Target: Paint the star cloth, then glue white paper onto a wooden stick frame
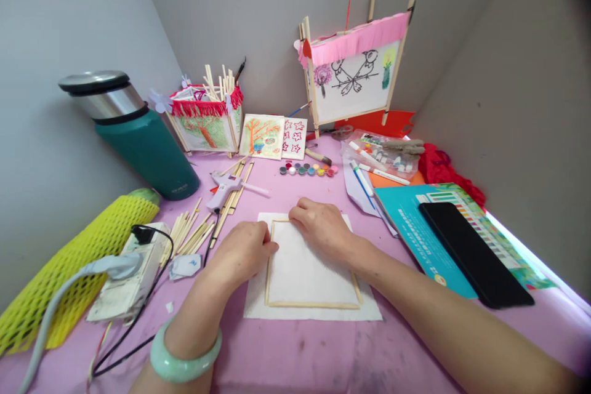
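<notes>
A square frame of thin wooden sticks (314,305) lies flat on a sheet of white paper (314,314) in front of me. My left hand (244,250) is closed at the frame's left side, its thumb touching the left stick and its other fingers curled out of sight. Across the top stick rests my right hand (318,226), fingers bent together and pressed down near the upper left corner. Its palm and forearm cover much of the top and right sticks. A pale green bangle (184,357) circles my left wrist.
Left of the paper are a glue gun (226,189), loose sticks (196,237), a power strip (124,283) with cables and a teal bottle (148,148). At right lies a black phone (475,252) on a blue pad (420,240). Paint pots (309,170) and a paper lantern (355,83) are behind.
</notes>
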### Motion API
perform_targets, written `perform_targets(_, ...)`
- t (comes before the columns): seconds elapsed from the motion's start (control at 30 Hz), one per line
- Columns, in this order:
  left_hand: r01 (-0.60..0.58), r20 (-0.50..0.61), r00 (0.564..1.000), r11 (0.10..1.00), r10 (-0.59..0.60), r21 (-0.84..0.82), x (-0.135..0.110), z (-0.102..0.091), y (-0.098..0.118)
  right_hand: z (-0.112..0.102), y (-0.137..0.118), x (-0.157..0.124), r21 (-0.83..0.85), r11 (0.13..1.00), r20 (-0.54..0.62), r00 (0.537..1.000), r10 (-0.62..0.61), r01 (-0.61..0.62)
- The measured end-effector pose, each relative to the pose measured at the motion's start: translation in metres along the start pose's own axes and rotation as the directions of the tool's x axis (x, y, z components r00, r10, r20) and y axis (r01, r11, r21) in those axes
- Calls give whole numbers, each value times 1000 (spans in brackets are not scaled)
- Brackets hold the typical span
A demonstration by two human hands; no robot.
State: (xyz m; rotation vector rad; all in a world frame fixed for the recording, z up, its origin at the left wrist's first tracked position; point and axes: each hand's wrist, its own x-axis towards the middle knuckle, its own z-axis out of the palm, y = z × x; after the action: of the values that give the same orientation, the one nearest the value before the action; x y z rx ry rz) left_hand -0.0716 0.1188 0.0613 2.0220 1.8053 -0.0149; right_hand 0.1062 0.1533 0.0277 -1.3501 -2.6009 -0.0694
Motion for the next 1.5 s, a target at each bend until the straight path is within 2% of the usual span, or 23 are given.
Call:
perform_targets(0.57, 6, -37, 999, 999, -8, -50, 4, 8, -8, -2, -1, 0, 46, 999, 29, 999, 27, -28)
perform_targets(0.8, -64, -19, 998, 996, 63, -55, 3, 6, -9, -3, -2, 0, 43, 999, 34, 999, 27, -28)
perform_targets(1.3, -18, 16, 1000, 990, 21, -142, 0, 0, -2, -2, -2, -1, 51, 998, 30, 999, 31, -33)
perform_targets(1.4, -23, 13, 1000, 992, 24, -127, 1, 1, -3, -4, -4, -1, 72, 996, 48, 998, 48, -51)
perform_targets(1.5, -28, 13, 999, 992, 30, -126, 1, 2, -4, -14, 0, 0, 127, 990, 19, 998, 62, -64)
